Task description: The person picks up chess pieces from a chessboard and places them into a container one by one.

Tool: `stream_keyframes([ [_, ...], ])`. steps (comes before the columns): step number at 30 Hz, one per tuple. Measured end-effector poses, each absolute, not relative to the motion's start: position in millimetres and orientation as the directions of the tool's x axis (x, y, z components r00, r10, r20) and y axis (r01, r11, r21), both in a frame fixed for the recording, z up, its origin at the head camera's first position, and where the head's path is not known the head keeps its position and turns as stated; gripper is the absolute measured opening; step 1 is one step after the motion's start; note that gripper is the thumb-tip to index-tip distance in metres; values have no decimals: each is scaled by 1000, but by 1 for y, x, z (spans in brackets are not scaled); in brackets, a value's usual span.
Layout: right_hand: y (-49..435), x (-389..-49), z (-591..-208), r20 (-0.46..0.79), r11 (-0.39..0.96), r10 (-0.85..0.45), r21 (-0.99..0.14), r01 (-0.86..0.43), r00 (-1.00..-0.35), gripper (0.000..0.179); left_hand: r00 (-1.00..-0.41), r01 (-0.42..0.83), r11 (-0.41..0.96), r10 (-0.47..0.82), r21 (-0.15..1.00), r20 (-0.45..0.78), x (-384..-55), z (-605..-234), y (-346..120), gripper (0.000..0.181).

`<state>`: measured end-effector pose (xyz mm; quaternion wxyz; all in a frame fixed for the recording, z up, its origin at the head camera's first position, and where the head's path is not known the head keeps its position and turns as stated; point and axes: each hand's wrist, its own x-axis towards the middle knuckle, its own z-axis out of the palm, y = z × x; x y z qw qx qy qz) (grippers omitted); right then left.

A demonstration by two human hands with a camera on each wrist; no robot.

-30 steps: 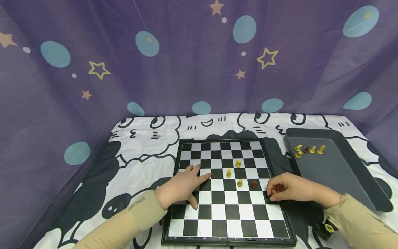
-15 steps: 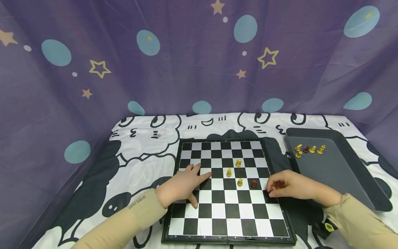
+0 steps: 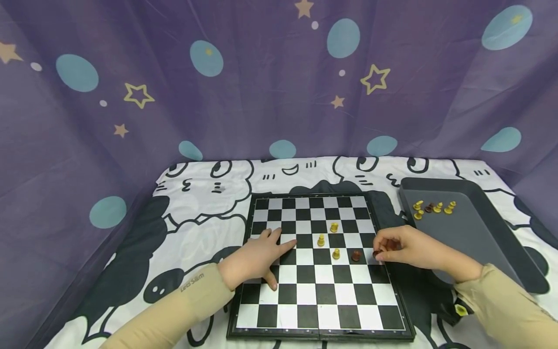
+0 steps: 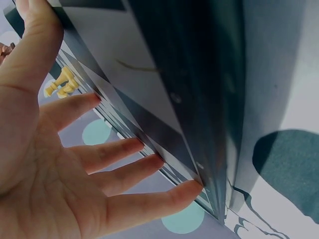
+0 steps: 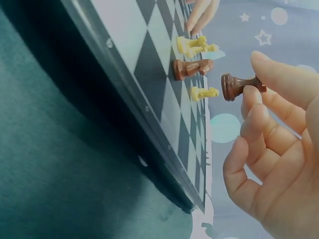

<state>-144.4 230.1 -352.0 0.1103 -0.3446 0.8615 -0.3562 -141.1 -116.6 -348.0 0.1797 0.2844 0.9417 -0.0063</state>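
My right hand [image 3: 410, 247] pinches a dark brown chess piece [image 5: 233, 87] between thumb and fingers, its base free and pointing toward the board; its head is hidden by the fingertips. The hand is over the right edge of the black-and-white chessboard [image 3: 326, 316]. On the board, close left of it, stands another brown chess piece [image 3: 356, 255]. Three yellow chess pieces stand nearby: one beside the brown one [image 3: 336, 253], one further left [image 3: 320, 240] and one behind [image 3: 333, 227]. Spread fingers of my left hand [image 3: 255, 257] rest on the board's left side.
A grey tray [image 3: 484, 237] right of the board holds several yellow pieces [image 3: 438, 207] and a brown piece [image 3: 429, 208] near its far left corner. A white-and-black patterned cloth [image 3: 198, 247] lies underneath. A purple curtain [image 3: 270, 111] hangs behind.
My right hand has risen and shifted toward the far side along the board's right edge, with the brown chess piece in its fingers. The left hand stays in place.
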Motion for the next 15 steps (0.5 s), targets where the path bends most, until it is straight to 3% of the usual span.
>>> stream_keyframes([
  [15,230,-149,-339,129,532,-639,-638,-557,-758,9,-767,530,840,534,119,-355,-142,-348,-118,104],
])
